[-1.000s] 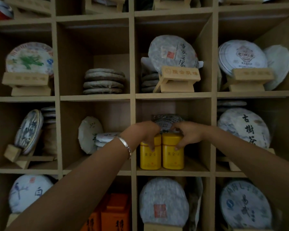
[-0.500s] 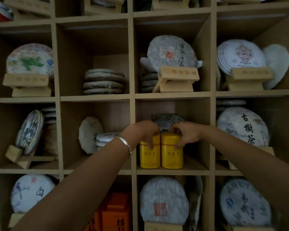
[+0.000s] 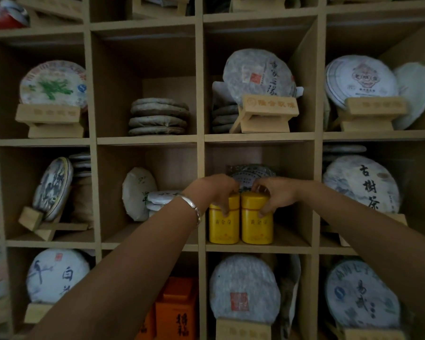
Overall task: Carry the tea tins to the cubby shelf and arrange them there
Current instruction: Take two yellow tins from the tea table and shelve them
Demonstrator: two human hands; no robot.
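Observation:
Two yellow tea tins stand upright and touching, side by side, on the floor of a middle cubby of the wooden shelf [image 3: 258, 247]. My left hand [image 3: 217, 191] grips the lid of the left tin [image 3: 223, 225] from above. My right hand [image 3: 271, 195] grips the lid of the right tin [image 3: 257, 225] the same way. A silver bracelet sits on my left wrist. Behind the tins a wrapped round tea cake [image 3: 250, 174] leans at the back of the cubby, partly hidden by my hands.
The neighbouring cubbies hold wrapped round tea cakes, some on wooden stands [image 3: 268, 114], some stacked flat [image 3: 158, 117]. An orange box [image 3: 177, 310] stands in the cubby below left. To the right of the tins their cubby has bare floor.
Both hands stay on the tin lids; the tins have hardly shifted. The view has drifted slightly.

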